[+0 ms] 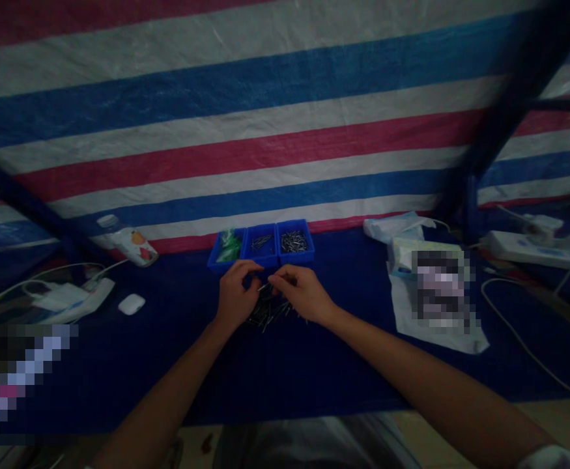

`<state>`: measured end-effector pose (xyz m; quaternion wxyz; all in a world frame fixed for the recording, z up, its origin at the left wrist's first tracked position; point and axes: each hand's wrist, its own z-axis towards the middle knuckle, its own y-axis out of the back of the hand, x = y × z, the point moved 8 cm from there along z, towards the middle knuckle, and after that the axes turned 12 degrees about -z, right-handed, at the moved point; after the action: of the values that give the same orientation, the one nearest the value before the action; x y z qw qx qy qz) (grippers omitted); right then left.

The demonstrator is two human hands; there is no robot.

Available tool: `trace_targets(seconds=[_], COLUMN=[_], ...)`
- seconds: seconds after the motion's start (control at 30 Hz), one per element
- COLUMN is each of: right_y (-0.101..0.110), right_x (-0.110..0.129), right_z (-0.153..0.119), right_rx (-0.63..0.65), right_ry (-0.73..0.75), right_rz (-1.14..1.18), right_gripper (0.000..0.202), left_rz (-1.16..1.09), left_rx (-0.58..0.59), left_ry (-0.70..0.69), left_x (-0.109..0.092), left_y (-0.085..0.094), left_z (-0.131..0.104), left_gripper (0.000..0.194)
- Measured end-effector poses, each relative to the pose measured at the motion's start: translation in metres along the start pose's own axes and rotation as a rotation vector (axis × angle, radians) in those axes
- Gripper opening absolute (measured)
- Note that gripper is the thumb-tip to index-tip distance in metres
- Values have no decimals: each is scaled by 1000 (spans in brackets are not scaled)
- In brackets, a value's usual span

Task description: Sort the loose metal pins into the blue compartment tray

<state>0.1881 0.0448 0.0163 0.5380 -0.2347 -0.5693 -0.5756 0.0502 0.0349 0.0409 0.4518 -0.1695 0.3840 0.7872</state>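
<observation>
My left hand (238, 294) is curled, fingers bent toward the thumb, above a loose pile of thin dark metal pins (264, 318), like nails or screws. Whatever it may hold is hidden. Facing it, my right hand (307, 292) has thumb and fingertips pinched on one thin metal pin (264, 286), which points toward the left hand. Just behind both hands stand three joined blue trays. Green plastic bags fill the left tray (211, 265), a few pins lie in the middle tray (260, 260), and many short metal pieces cover the bottom of the right tray (309, 246).
A bottle (135, 244) leans at the back left, near a white case (131, 304) and a power strip (89, 301) with cables. At right are a tissue pack (402, 254), a white sheet (406, 326) and another power strip (524, 247). Striped sheeting (265, 150) hangs behind the blue table (285, 378).
</observation>
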Motion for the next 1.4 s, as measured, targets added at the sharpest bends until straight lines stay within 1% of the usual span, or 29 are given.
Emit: trace_targets(seconds=[0.1,0.2,0.5,0.6,0.77,0.93,1.13,1.3,1.4], right_y=[-4,-4,-3,-1,-5,-2,-5,-2,-2], right_x=[2,4,14,15,15,14,14,14,15], right_z=[-1,-3,-7,-7,-7,-6,-6,-5,-6], right_rx=[41,34,-2,-13,42,9,64,49,65], right_ry=[20,33,55,59,65,78,87,87,96], right_rz=[16,33,16,-15,-18,-34,-12,-10,-22], right_gripper=[24,24,23,23,24,23,25,22,23], left_rz=[-11,-24,91,94,102,108,103,105,111], left_rx=[-30,-65,-29,-29,-22,-37,-31,-48,-46], left_ry=[-45,-100,-173,-166,-162,-170,-158,-150,-156], left_x=[-5,-11,-20,-21,-21,-20,-19,-18,-19], left_y=[4,9,7,7,6,7,8,9,9], left_z=[0,-1,-8,-8,-8,-8,-8,-7,-7], left_gripper=[30,29,20,18,18,19,20,20,21])
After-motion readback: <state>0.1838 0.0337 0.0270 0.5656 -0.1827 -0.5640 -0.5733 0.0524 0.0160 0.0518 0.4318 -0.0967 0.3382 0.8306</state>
